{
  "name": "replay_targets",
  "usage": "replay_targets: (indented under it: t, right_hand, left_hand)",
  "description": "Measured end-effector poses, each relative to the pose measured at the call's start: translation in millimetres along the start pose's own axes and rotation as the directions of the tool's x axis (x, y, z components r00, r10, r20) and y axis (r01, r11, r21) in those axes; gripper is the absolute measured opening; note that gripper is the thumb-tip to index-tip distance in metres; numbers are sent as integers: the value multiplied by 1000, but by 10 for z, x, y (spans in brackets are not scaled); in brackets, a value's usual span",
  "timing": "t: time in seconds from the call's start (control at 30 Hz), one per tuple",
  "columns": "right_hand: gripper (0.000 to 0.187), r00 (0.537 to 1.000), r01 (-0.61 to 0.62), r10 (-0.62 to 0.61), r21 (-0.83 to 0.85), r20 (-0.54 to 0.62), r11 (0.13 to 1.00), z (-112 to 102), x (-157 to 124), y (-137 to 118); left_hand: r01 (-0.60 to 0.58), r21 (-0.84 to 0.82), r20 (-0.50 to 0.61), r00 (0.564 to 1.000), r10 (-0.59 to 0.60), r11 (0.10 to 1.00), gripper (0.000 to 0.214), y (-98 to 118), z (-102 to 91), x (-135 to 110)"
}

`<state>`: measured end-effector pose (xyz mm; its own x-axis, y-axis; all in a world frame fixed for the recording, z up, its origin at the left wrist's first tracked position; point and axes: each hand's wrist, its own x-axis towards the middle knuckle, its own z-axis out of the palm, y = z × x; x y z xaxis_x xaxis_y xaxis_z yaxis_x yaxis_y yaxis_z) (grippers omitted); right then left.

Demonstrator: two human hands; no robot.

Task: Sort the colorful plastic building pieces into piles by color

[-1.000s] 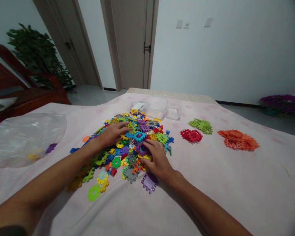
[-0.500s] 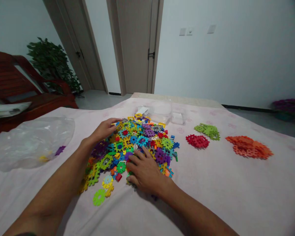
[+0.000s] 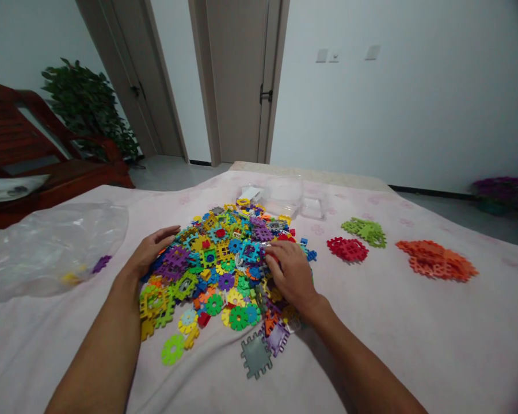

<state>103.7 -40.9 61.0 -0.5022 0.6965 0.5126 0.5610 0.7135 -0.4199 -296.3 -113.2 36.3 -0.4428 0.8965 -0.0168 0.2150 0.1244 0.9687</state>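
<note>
A heap of mixed plastic building pieces [image 3: 224, 250], with snowflake discs and notched square tiles in many colours, lies on the pale pink cloth [image 3: 397, 345]. At the heap's left edge rests my left hand [image 3: 153, 248], open, its fingers stretched over the blue and purple tiles. My right hand [image 3: 292, 273] lies on the right side, fingers spread and touching pieces; its fingertips are partly hidden. In front of it, a grey square tile [image 3: 256, 355] and a purple square tile [image 3: 277, 338] lie at the near edge. A lime disc [image 3: 172, 349] sits at the near left.
To the right are separate piles of red tiles [image 3: 347, 249], lime-green tiles [image 3: 365, 232] and orange tiles [image 3: 437, 260]. Clear plastic boxes [image 3: 285, 198] stand behind the heap. A transparent bag [image 3: 56, 247] lies at left, a purple piece [image 3: 101, 264] beside it.
My left hand has drawn back leftward along the heap. My right hand has moved right from the heap's front, and the grey and purple tiles now show at the near edge.
</note>
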Motion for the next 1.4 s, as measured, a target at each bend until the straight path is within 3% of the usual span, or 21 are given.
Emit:
replay_targets:
  t: [0.1, 0.23, 0.4, 0.63, 0.77, 0.87, 0.93, 1.03, 1.13, 1.23, 1.3, 1.4]
  right_hand:
    - [42, 994, -112, 112, -140, -8, 984, 151, 70, 98]
    - [50, 994, -97, 105, -175, 36, 980, 300, 105, 75]
    - [52, 985, -97, 123, -201, 125, 975, 295, 121, -135]
    - [47, 972, 40, -26, -54, 235, 998, 352, -25, -481]
    - [47, 933, 148, -169, 89, 317, 985, 363, -113, -644]
    - [33, 902, 201, -270, 227, 337, 953, 333, -150, -754]
    - [17, 908, 202, -282, 264, 310, 943, 318, -129, -823]
    - [26, 934, 193, -250, 226, 256, 955, 343, 20, -915]
    - [22, 940, 252, -282, 165, 192, 953, 453, 286, -974]
    - [43, 876, 420, -431, 98, 219, 902, 609, 536, -979]
    - [43, 813, 498, -493, 72, 310, 864, 684, 625, -950]
    - [34, 749, 515, -490, 72, 447, 854, 687, 617, -872]
  left_hand:
    - [13, -59, 51, 999, -10, 998, 76, 58, 159, 4]
    - [31, -138, 112, 994, -16, 990, 71, 163, 325, 18]
    - [33, -256, 108, 994, -5, 966, 79, 226, 413, 17]
    - [63, -456, 155, 988, 10, 888, 76, 243, 504, 12]
    - [23, -523, 80, 997, 22, 852, 68, 320, 472, 7]
    - [13, -526, 61, 998, 22, 850, 61, 373, 382, 0]
    - [43, -511, 75, 997, -6, 859, 57, 364, 299, 0]
    - [74, -462, 45, 997, -60, 884, 56, 261, 174, 9]
    - [70, -451, -26, 996, -91, 890, 56, 103, 79, 21]
    - [68, -496, -36, 994, -99, 866, 56, -14, 21, 26]
    - [65, -515, -37, 994, -98, 855, 56, -46, -1, 23]
    - [71, -511, -32, 994, -102, 857, 57, -52, -12, 21]
